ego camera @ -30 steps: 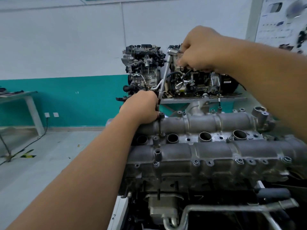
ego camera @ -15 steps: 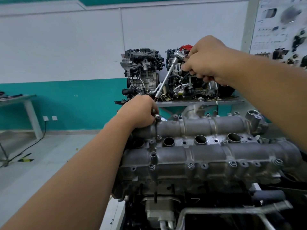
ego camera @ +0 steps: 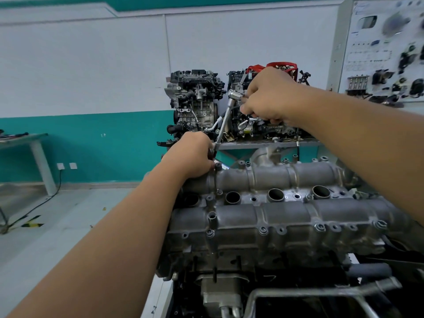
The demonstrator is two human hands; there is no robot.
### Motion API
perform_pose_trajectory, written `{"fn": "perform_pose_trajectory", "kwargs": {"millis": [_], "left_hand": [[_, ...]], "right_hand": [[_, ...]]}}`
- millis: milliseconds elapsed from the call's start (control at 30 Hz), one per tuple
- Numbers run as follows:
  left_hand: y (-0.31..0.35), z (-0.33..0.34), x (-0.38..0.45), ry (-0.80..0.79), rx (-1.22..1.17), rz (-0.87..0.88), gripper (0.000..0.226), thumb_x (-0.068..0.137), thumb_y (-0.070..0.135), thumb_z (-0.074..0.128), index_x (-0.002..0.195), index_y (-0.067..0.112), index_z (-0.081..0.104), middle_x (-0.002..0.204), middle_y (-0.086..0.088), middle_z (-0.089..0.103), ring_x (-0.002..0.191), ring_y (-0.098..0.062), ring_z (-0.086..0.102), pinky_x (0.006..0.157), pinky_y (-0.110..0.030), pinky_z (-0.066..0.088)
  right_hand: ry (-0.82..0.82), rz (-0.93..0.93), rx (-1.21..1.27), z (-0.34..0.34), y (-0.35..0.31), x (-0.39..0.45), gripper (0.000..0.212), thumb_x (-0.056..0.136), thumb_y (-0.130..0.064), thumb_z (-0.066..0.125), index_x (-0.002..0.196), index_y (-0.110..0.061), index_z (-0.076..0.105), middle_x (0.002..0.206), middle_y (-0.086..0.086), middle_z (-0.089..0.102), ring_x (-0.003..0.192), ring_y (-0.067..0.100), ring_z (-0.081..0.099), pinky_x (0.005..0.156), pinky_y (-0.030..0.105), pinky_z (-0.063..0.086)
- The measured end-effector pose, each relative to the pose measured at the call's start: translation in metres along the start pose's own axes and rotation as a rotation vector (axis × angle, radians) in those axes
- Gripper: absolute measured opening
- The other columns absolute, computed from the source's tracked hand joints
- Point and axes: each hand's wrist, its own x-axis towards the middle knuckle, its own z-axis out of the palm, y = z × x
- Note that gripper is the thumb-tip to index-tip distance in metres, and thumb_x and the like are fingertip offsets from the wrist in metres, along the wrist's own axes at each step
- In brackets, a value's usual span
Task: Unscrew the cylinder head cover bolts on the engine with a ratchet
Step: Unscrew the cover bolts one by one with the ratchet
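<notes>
A grey cast cylinder head cover (ego camera: 286, 216) tops the engine in front of me, with small bolts (ego camera: 262, 230) along its near edge and three open plug holes. A silver ratchet with a long extension bar (ego camera: 223, 121) leans from the cover's far left corner up to the right. My left hand (ego camera: 191, 154) grips the bar's lower end at that corner, hiding the socket and bolt. My right hand (ego camera: 268, 97) holds the ratchet's handle beside its head (ego camera: 236, 95).
Two other engines (ego camera: 195, 102) stand on a shelf behind against the teal and white wall. A parts display board (ego camera: 385, 53) hangs at the right. A white table (ego camera: 25, 138) is at the far left, with a cable on the grey floor.
My right hand has swung the ratchet handle, and the bar leans more to the right than a second ago. My left hand stays at the bar's base. The camera has tilted up slightly.
</notes>
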Motion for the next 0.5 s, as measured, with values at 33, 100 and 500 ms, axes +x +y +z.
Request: {"fn": "perform_pose_trajectory", "kwargs": {"millis": [33, 100, 500], "left_hand": [[0.000, 0.001, 0.000, 0.000, 0.001, -0.007, 0.019, 0.082, 0.029, 0.082, 0.093, 0.015, 0.077, 0.090, -0.006, 0.072, 0.085, -0.027, 0.065, 0.077, -0.043, 0.061], [-0.002, 0.001, 0.000, 0.004, -0.012, -0.017, 0.017, 0.082, 0.027, 0.080, 0.096, 0.018, 0.077, 0.093, -0.005, 0.070, 0.088, -0.027, 0.066, 0.079, -0.046, 0.061], [-0.005, 0.005, 0.002, 0.069, -0.045, -0.023, 0.027, 0.078, 0.035, 0.087, 0.071, 0.024, 0.063, 0.074, 0.004, 0.061, 0.073, -0.022, 0.061, 0.070, -0.041, 0.059]], "right_hand": [[-0.011, -0.023, -0.025, 0.000, -0.001, 0.000, 0.012, 0.092, -0.014, 0.076, 0.087, -0.003, 0.073, 0.075, 0.006, 0.066, 0.059, 0.017, 0.055, 0.050, 0.025, 0.044], [-0.047, -0.056, -0.055, 0.002, -0.004, 0.000, 0.010, 0.091, -0.013, 0.076, 0.084, -0.006, 0.072, 0.072, 0.005, 0.066, 0.055, 0.014, 0.055, 0.044, 0.022, 0.041], [-0.004, -0.145, -0.112, 0.010, -0.013, 0.008, 0.012, 0.088, -0.017, 0.080, 0.099, -0.012, 0.078, 0.075, -0.007, 0.061, 0.065, 0.005, 0.053, 0.049, 0.017, 0.036]]}}
